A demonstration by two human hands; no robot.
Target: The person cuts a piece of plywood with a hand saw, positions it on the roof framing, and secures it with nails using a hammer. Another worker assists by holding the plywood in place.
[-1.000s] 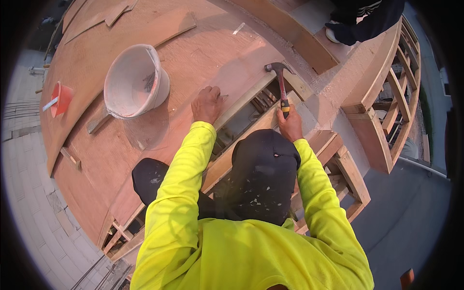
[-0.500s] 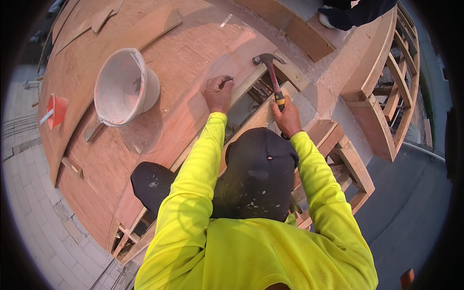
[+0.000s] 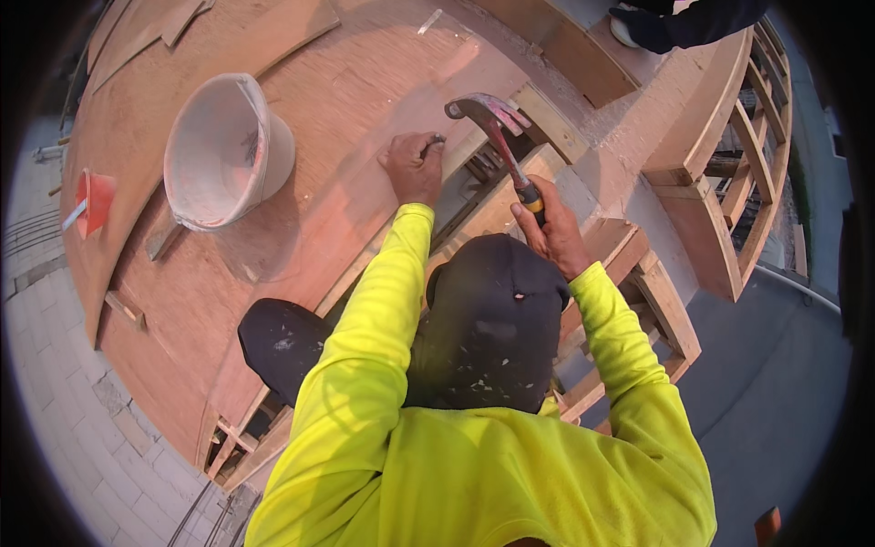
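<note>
My right hand (image 3: 554, 228) is wrapped round the black and yellow grip of a claw hammer (image 3: 500, 144). The hammer's head is raised, up and left of that hand, over the edge of a pinkish plywood sheet (image 3: 351, 214). My left hand (image 3: 412, 169) rests on the sheet near this edge, thumb and fingers pinched together. A small dark tip shows at the pinch, too small to name. Beside both hands, timber framing (image 3: 497, 214) runs along a gap under the sheet's edge.
To the left stands a whitish bucket (image 3: 279, 159), with a red container (image 3: 98, 205) farther left. Loose wood offcuts (image 3: 126, 310) lie on the plywood. Open timber frames (image 3: 702, 228) rise at the right. Another person's dark-clad leg (image 3: 693, 27) is at the far right.
The hammer has swung up and left, its head now larger in view and tilted. My right hand has turned with it. My left hand stays pinched at the sheet's edge.
</note>
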